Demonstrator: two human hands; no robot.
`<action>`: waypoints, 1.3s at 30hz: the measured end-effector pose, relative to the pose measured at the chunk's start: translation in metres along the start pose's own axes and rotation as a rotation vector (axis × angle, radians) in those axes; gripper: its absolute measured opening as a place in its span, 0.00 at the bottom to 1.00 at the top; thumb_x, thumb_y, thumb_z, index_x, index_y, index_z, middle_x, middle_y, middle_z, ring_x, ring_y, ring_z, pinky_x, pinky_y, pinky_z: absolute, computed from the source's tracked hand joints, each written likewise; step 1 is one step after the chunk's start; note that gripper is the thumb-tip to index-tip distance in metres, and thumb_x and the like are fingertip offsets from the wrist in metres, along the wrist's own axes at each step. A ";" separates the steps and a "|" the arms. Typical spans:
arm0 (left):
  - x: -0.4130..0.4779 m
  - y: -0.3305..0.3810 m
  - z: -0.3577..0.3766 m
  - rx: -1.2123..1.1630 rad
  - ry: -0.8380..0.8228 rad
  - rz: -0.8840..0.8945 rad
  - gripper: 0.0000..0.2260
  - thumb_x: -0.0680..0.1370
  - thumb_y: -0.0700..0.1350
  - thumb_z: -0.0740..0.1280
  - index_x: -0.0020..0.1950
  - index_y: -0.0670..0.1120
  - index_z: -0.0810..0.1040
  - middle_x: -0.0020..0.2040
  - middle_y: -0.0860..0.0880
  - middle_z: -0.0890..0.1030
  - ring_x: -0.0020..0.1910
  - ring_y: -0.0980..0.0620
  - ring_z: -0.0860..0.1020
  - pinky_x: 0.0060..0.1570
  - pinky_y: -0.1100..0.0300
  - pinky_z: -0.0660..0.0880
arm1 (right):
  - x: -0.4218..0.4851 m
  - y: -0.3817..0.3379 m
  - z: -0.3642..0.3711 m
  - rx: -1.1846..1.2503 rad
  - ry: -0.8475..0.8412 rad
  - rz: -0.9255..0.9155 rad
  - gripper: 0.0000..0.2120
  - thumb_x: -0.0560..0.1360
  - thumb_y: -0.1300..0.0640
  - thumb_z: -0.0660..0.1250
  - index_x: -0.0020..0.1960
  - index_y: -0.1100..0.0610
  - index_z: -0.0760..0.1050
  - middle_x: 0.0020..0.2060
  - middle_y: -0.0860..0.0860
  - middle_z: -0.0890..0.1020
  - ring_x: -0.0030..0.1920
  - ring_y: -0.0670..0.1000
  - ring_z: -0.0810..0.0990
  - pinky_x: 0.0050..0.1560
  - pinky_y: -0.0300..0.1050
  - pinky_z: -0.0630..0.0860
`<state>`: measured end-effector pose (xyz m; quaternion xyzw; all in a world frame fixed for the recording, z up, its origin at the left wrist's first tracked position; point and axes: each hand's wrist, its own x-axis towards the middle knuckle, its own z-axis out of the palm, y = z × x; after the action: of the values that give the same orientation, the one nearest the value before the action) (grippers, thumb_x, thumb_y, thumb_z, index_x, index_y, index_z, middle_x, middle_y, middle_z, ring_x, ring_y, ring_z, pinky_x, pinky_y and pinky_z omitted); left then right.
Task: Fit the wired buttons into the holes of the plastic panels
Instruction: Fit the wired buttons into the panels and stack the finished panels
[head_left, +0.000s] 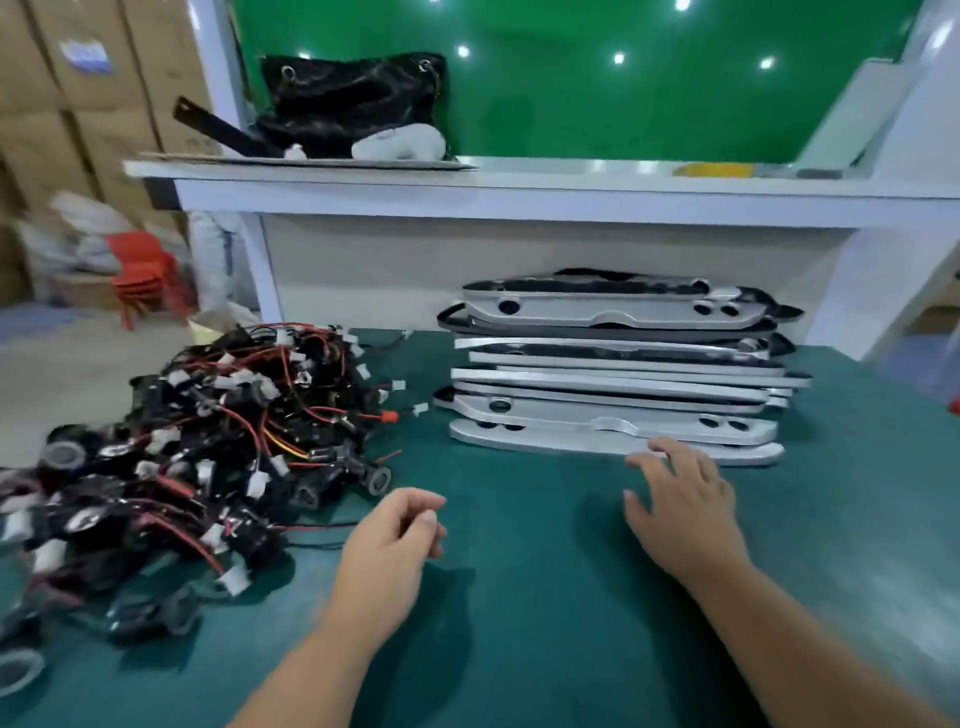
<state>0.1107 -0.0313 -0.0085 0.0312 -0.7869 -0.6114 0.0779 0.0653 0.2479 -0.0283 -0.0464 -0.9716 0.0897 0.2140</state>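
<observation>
A tangled heap of black wired buttons (208, 447) with red and black leads and white plugs lies on the left of the green table (519, 597). A stack of silver plastic panels (613, 374) with round holes stands at the back right. My left hand (395, 540) hovers over the table just right of the heap, fingers loosely curled, holding nothing. My right hand (680, 504) is spread flat with straight fingers, its fingertips at the front edge of the lowest panel (597, 441).
A white shelf (519, 182) runs behind the panels, carrying a black bag (353, 104) and a white cloth. Cardboard boxes (78, 104) and red stools (145, 270) stand at the far left. A tape roll (18, 670) lies at the table's near left corner.
</observation>
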 end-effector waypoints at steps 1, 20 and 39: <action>0.002 -0.001 0.004 0.042 -0.023 0.011 0.10 0.79 0.38 0.62 0.45 0.52 0.78 0.35 0.57 0.81 0.37 0.59 0.79 0.48 0.60 0.75 | 0.012 -0.005 0.008 -0.002 0.015 0.004 0.19 0.75 0.47 0.62 0.66 0.45 0.69 0.69 0.45 0.64 0.69 0.50 0.59 0.67 0.51 0.58; 0.007 0.000 0.009 0.292 -0.125 0.024 0.09 0.77 0.45 0.64 0.43 0.60 0.77 0.40 0.67 0.80 0.38 0.62 0.78 0.47 0.63 0.74 | 0.082 -0.014 0.034 -0.122 -0.100 -0.061 0.30 0.70 0.28 0.56 0.69 0.37 0.61 0.68 0.43 0.64 0.70 0.48 0.59 0.68 0.66 0.49; 0.006 0.001 0.009 0.258 -0.151 0.007 0.09 0.77 0.43 0.64 0.43 0.58 0.78 0.42 0.62 0.81 0.42 0.57 0.80 0.50 0.58 0.75 | 0.057 -0.001 0.016 -0.014 0.092 0.024 0.21 0.75 0.40 0.60 0.66 0.46 0.68 0.58 0.50 0.72 0.60 0.53 0.68 0.65 0.57 0.62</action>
<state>0.1030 -0.0237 -0.0093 -0.0078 -0.8627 -0.5055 0.0159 0.0069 0.2520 -0.0191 -0.0638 -0.9607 0.0835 0.2568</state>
